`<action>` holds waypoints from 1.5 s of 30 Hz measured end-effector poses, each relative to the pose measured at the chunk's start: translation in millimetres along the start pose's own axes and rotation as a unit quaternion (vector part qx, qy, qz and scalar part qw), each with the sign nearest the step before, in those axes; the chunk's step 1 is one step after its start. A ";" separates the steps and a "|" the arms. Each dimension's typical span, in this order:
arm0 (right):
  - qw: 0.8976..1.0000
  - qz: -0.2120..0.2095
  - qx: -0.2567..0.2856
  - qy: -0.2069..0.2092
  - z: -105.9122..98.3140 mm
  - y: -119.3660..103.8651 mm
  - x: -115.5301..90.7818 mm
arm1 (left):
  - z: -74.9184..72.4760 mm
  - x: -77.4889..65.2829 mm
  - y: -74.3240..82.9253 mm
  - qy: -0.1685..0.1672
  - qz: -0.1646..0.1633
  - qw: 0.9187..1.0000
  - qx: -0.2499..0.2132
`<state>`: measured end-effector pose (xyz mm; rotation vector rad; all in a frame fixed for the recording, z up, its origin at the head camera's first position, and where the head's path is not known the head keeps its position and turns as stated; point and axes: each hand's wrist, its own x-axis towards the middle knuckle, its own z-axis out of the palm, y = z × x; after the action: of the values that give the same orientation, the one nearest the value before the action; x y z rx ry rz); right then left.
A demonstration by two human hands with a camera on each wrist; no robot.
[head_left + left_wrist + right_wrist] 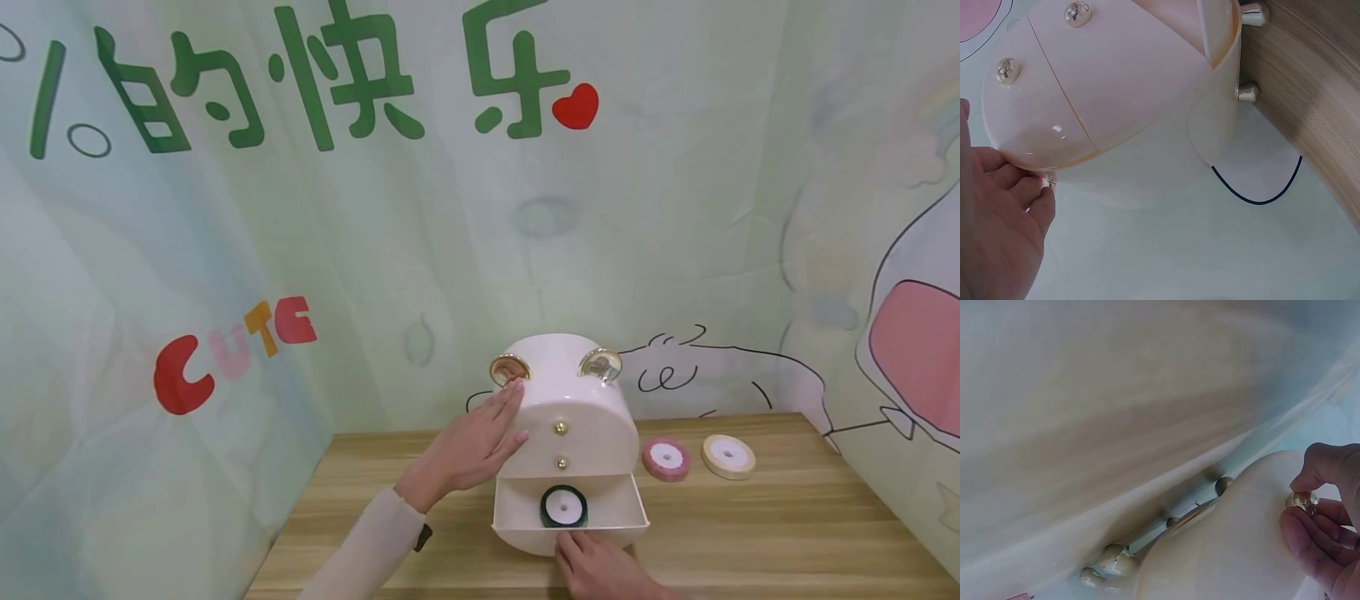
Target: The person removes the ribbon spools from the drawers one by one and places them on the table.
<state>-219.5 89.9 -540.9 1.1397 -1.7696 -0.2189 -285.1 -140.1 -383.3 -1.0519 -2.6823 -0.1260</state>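
A white storage box (558, 346) with two gold-rimmed ears stands on the table. Its bottom drawer (517, 500) is pulled out, and a dark green ribbon spool (564, 507) lies inside. My left hand (476, 442) has its fingers extended against the box's upper left side, by the left ear (509, 368); the left wrist view shows the fingertips (1022, 181) touching the rounded edge. At the drawer front, my right hand (603, 568) holds the gold knob (1302, 501), pinched between thumb and fingers in the right wrist view.
Right of the box lie a pink ribbon spool (666, 459) and a cream ribbon spool (728, 456) on the wooden table (787, 533). Two more gold knobs, an upper knob (560, 427) and a lower knob (562, 462), sit on the box front. A printed cloth (675, 250) hangs behind.
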 end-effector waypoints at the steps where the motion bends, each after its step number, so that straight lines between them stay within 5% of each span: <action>1: 1.000 -0.002 0.000 0.004 -0.6 -0.9 -0.4 | 0.0 -0.2 0.1 -0.001 -0.001 1.000 -0.001; 7: 1.000 -0.010 0.013 0.003 -6.4 -4.9 -1.7 | 0.8 -0.8 0.3 -0.002 -0.005 1.000 0.001; 18: 0.995 0.015 0.054 -0.079 -28.8 -11.2 -1.5 | 1.0 -1.1 1.0 -0.001 -0.014 1.000 -0.009; 34: 0.973 0.035 0.135 -0.186 -39.9 -10.5 -1.5 | -0.1 -1.0 2.0 -0.003 -0.014 1.000 -0.012; 45: 0.985 0.028 0.122 -0.120 -46.5 1.2 12.0 | 1.9 -0.6 0.9 0.003 -0.012 1.000 -0.011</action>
<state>-184.0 96.6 -509.3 1.2779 -2.0818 -0.1103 -284.5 -139.5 -385.2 -1.0232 -2.6946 -0.1627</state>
